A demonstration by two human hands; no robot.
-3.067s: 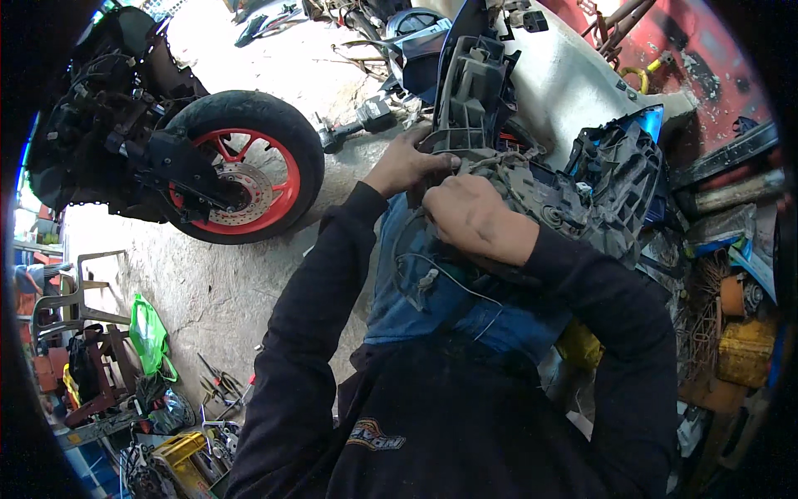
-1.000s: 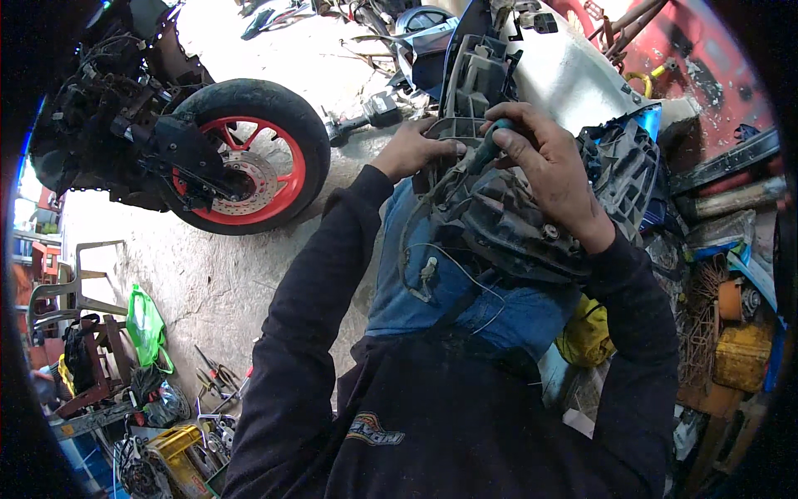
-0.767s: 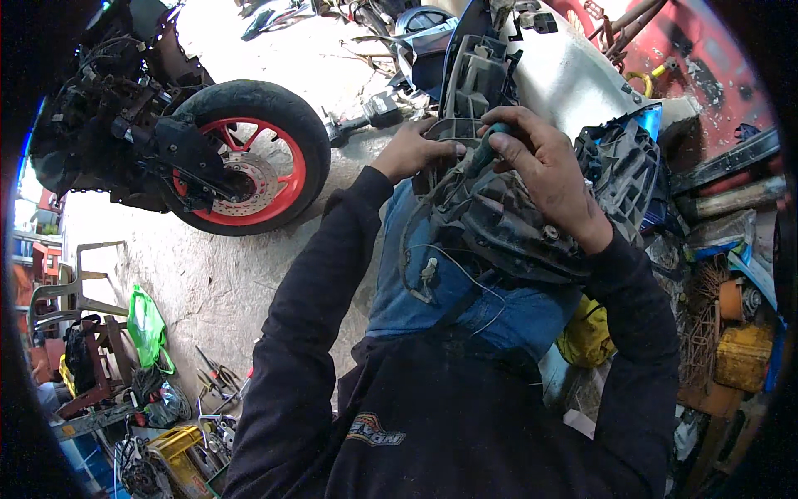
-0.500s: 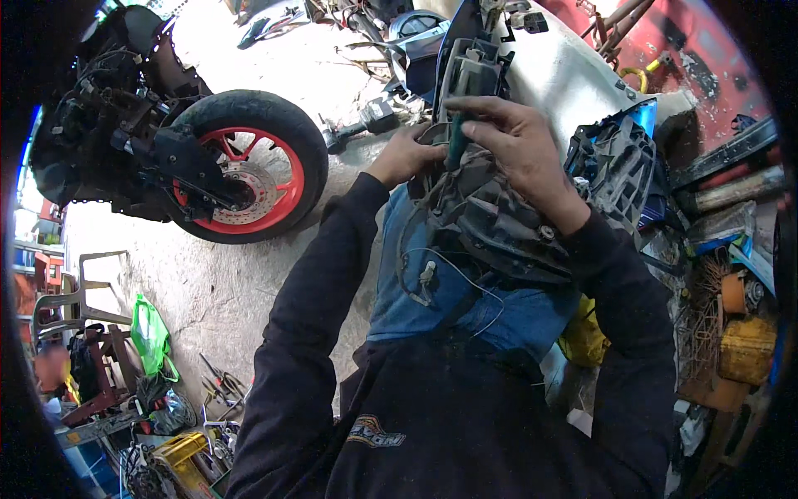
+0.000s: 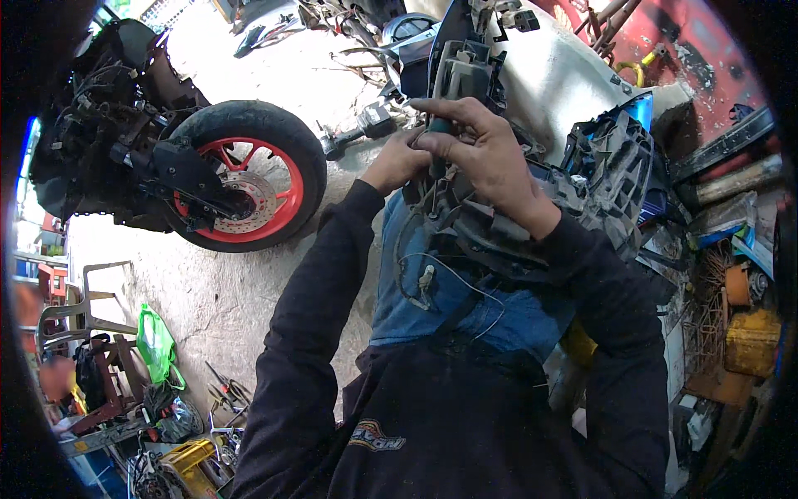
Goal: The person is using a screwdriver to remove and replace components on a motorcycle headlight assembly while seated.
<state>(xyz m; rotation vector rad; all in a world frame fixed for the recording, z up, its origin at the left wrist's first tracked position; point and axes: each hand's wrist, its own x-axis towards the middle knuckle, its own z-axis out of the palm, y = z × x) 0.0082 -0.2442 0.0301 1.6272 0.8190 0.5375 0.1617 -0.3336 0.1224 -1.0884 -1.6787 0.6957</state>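
Across my lap lies a dusty black plastic motorcycle part (image 5: 490, 237), a large moulded piece with thin wires hanging from it. My right hand (image 5: 490, 158) is closed, thumb and fingers around the dark green handle of what looks like a screwdriver (image 5: 440, 125). Its tip is hidden among the plastic. Close beside it, my left hand (image 5: 395, 164) is closed on the left edge of the plastic part, partly covering it. A white connector (image 5: 427, 274) on a wire rests against my blue trousers.
To the left stands a partly stripped motorcycle with a red-rimmed wheel (image 5: 249, 179). More dusty black fairing pieces (image 5: 611, 175) lie at my right. A green bag (image 5: 155, 341) and a yellow crate (image 5: 189, 466) are at lower left; a yellow container (image 5: 751, 343) sits far right.
My right hand and the screwdriver have shifted left and slightly down, closer to my left hand. The green handle is now more covered by fingers. My left hand has curled further.
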